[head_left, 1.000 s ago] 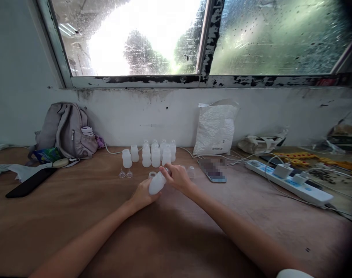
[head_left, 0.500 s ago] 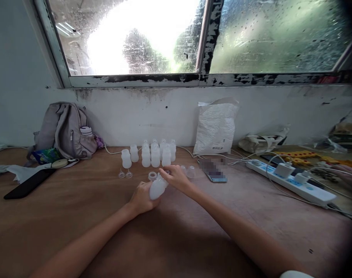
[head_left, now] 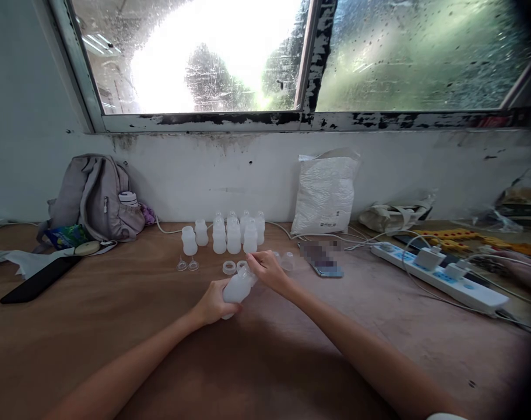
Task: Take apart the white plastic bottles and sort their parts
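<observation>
My left hand (head_left: pixel 213 302) is wrapped round a frosted white baby bottle (head_left: pixel 236 289), tilted with its mouth up and to the right. At that mouth, my right hand (head_left: pixel 265 269) is closed in a pinch on a clear teat (head_left: pixel 252 275), partly hidden by the fingers. Just beyond the bottle lie two white collar rings (head_left: pixel 229 267). Two clear teats (head_left: pixel 187 265) stand on the table to the left, in front of two topless bottles (head_left: pixel 189 241). Several capped bottles (head_left: pixel 234 236) stand in rows behind. Translucent caps (head_left: pixel 287 261) sit beyond my right hand.
A phone (head_left: pixel 321 259) and a white power strip (head_left: pixel 440 277) with cables lie to the right. A white plastic bag (head_left: pixel 325 192) leans on the wall. At left are a grey backpack (head_left: pixel 94 198) and a black flat case (head_left: pixel 40 280). Another person's hand (head_left: pixel 521 268) shows at far right.
My right hand's fingers have drawn together into a pinch at the bottle's mouth. The bottle has shifted slightly, and a second ring shows more clearly behind it.
</observation>
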### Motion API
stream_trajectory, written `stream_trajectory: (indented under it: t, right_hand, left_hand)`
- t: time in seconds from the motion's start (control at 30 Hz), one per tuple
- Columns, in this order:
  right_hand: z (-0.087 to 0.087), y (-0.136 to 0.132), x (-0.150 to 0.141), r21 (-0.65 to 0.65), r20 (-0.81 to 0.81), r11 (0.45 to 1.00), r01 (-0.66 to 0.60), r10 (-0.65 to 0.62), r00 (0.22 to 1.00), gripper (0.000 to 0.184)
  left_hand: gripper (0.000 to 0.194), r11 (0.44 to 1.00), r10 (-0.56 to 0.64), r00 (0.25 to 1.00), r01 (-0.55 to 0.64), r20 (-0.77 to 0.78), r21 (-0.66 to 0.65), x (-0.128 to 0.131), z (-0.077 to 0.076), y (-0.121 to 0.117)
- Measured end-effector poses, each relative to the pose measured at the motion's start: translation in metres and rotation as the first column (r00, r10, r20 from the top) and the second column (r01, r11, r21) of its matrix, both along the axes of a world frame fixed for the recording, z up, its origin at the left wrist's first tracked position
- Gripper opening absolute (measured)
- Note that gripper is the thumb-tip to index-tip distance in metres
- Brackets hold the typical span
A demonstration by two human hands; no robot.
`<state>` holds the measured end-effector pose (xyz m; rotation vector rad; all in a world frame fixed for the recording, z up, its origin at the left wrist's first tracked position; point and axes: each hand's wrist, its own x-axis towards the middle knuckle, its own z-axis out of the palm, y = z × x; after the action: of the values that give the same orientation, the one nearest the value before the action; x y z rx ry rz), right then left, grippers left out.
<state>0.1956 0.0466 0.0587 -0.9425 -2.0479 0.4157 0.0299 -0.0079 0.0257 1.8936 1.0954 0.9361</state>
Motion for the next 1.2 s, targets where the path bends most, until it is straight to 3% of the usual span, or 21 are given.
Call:
stream_trajectory:
  t: [0.17, 0.4, 0.47, 0.6, 0.73, 0.8, 0.87, 0.93, 1.07, 1.2]
  right_hand:
    - [0.004, 0.001, 0.005, -0.024, -0.019, 0.998, -0.064, 0.063, 0.998, 0.039]
    - [0.009, -0.006, 0.004, -0.081, -0.093, 0.985, -0.151, 0.144, 0.985, 0.039]
    - [0.01, -0.009, 0.003, -0.078, -0.113, 0.982, -0.17, 0.16, 0.981, 0.039]
    - [0.014, -0.016, 0.002, -0.03, -0.176, 0.982, -0.185, 0.177, 0.968, 0.04]
    - [0.023, -0.016, 0.007, 0.006, -0.233, 0.985, -0.173, 0.17, 0.958, 0.038]
    - [0.03, -0.007, 0.015, -0.045, -0.256, 0.983, -0.176, 0.159, 0.954, 0.031]
    - [0.034, 0.007, 0.028, -0.11, -0.262, 0.98, -0.163, 0.129, 0.956, 0.026]
    - [0.033, 0.024, 0.041, -0.139, -0.228, 0.988, -0.06, 0.027, 0.973, 0.028]
    - [0.009, 0.05, 0.056, -0.038, -0.017, 0.982, 0.185, -0.186, 0.982, 0.032]
    - [-0.024, 0.057, 0.053, 0.104, 0.277, 0.966, 0.237, -0.257, 0.926, 0.023]
  left_hand:
    - [0.016, 0.94, -0.132, 0.966, 0.193, 0.222, -0.28, 0.001, 0.004, -0.001]
    - [0.027, 0.735, -0.184, 0.843, 0.459, 0.506, -0.499, -0.007, -0.002, 0.002]
    - [0.028, 0.644, -0.223, 0.781, 0.567, 0.583, -0.514, -0.008, -0.004, 0.003]
    - [0.027, 0.385, -0.284, 0.617, 0.774, 0.734, -0.503, -0.007, -0.007, 0.004]
    - [0.033, 0.219, -0.325, 0.49, 0.871, 0.809, -0.44, -0.009, -0.012, 0.004]
    - [0.033, 0.227, -0.342, 0.489, 0.872, 0.803, -0.434, -0.011, -0.014, 0.004]
    - [0.032, 0.292, -0.325, 0.529, 0.845, 0.784, -0.449, -0.012, -0.016, 0.004]
    - [0.032, 0.366, -0.283, 0.57, 0.807, 0.771, -0.463, -0.012, -0.016, 0.004]
    - [0.032, 0.455, -0.213, 0.6, 0.76, 0.771, -0.465, -0.009, -0.016, 0.006]
    - [0.032, 0.522, -0.158, 0.593, 0.729, 0.79, -0.442, -0.009, -0.018, 0.008]
